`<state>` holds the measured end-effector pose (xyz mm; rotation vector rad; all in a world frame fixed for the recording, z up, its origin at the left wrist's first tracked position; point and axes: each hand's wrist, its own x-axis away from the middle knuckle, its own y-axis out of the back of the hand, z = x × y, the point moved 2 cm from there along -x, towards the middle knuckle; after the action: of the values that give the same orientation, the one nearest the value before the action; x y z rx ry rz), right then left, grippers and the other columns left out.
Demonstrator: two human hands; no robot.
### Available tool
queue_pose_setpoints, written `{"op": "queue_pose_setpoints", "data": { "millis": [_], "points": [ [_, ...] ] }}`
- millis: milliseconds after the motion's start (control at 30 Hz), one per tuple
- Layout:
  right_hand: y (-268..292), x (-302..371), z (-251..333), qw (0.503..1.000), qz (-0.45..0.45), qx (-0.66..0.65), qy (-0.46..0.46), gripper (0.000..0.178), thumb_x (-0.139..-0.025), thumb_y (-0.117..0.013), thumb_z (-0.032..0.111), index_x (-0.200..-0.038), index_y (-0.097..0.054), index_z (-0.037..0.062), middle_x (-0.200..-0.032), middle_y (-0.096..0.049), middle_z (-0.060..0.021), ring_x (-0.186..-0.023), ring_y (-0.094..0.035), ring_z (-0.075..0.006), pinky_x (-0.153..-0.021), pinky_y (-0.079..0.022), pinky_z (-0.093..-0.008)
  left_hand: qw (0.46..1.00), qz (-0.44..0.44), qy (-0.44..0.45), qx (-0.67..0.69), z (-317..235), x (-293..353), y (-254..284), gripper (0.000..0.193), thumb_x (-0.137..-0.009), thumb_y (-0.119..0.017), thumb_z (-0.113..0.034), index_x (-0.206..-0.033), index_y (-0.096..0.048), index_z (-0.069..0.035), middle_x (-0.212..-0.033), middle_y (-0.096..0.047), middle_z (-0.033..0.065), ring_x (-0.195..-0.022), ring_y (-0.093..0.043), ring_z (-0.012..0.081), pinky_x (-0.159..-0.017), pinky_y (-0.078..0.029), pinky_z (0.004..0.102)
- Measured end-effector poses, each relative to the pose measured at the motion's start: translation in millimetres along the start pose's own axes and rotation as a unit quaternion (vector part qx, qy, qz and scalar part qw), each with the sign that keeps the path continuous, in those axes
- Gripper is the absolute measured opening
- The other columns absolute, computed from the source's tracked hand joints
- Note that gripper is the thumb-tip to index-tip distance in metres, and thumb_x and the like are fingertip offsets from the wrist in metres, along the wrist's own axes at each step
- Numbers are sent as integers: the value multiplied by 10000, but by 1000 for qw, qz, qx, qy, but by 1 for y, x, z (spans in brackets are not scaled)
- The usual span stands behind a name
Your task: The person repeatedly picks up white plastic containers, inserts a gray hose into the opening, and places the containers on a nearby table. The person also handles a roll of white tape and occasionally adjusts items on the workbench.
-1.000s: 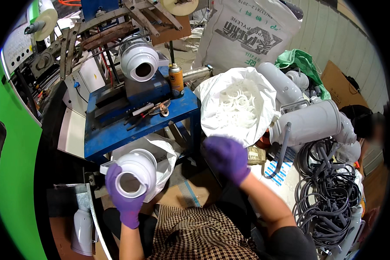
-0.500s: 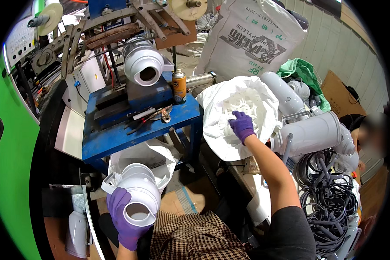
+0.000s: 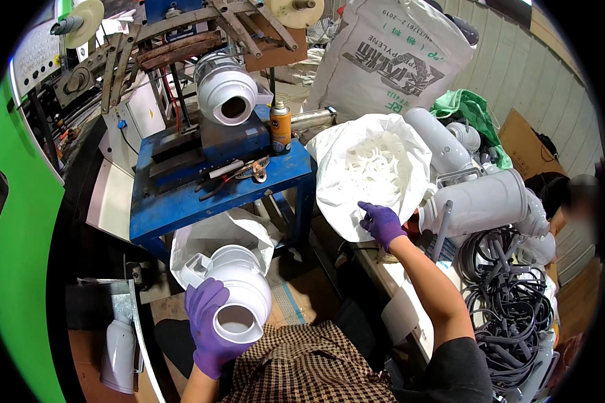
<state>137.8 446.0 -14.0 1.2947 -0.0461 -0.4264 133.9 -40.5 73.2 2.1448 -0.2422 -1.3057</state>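
A light-grey plastic jug body point(image 3: 238, 282) with a side handle rests in my gloved left hand point(image 3: 210, 322). Its fingers wrap the jug's left side, and the open round end tilts toward me. Over the near edge of a white sack point(image 3: 336, 208) is my gloved right hand point(image 3: 383, 224), fingers drawn together at the tips. Whatever may be between them is hidden against the white. Loose white plastic rings point(image 3: 373, 168) fill the sack beyond the fingertips. Both gloves are purple.
On the blue bench point(image 3: 218, 201) are a clamped grey jug body point(image 3: 227, 97), a spray can point(image 3: 280, 127) and pliers point(image 3: 228, 178). At right lie more grey jug bodies point(image 3: 480, 205) and a heap of dark straps point(image 3: 504, 302). Another person's arm point(image 3: 556, 221) shows far right.
My right hand has pulled back from the rings to the sack's near edge. My left hand and the jug body have shifted slightly right.
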Motion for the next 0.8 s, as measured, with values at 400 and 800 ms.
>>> {"op": "queue_pose_setpoints", "data": {
  "millis": [400,800],
  "points": [
    [76,74,145,904,-276,-301,124,108,-771,-760,-13,-783,-657,17,-1059,-686,-148,-874,-684,-254,-759,-554,-345,1000,14,4,13,1,-7,3,748,-642,-957,-345,-1239,-630,-37,-1305,-654,161,-1254,-603,370,-1134,-352,549],
    [52,148,268,878,-16,-346,331,411,-732,-751,-11,-1132,-713,77,-1110,-733,-137,-999,-720,-335,-829,-599,-382,996,85,2,26,-11,-15,-31,601,-745,-825,-314,-1275,-643,-98,-1372,-629,64,-1333,-526,306,-1150,-261,571]
  ]
}}
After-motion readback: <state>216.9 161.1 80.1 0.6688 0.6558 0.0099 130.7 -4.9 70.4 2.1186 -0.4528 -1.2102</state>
